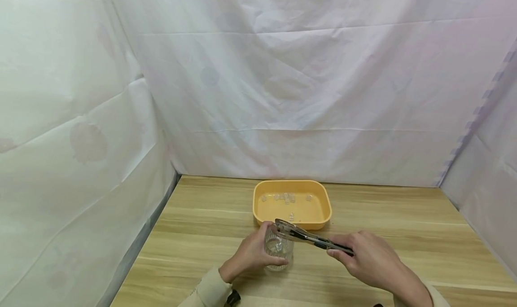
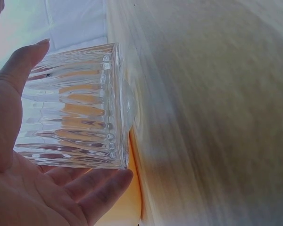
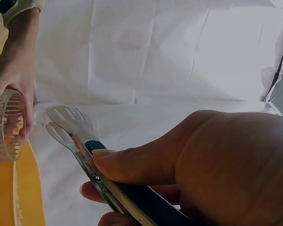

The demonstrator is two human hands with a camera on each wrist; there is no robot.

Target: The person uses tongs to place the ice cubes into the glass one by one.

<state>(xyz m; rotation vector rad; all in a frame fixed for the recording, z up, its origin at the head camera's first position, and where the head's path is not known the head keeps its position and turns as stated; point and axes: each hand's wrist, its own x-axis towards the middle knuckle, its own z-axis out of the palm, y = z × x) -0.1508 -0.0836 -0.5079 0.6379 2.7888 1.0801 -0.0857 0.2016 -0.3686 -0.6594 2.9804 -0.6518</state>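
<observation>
My left hand (image 1: 255, 248) holds a clear ribbed glass (image 2: 75, 108) around its side, thumb on one side and fingers on the other. Something small and clear shows inside the glass in the head view. My right hand (image 1: 369, 257) grips a pair of metal serving tongs (image 3: 80, 134) with dark handle parts, the thumb pressing along the handle. In the head view the tongs' tips are over the glass's mouth. Whether a clear cube sits between the tips I cannot tell. Behind the glass stands a yellow tray (image 1: 328, 210) with several small clear cubes (image 1: 287, 198).
The wooden table (image 1: 404, 226) carries the tray near its back edge. White cloth (image 1: 303, 82) hangs behind the table and along its left and right sides. A dark band (image 1: 233, 297) shows at the left wrist.
</observation>
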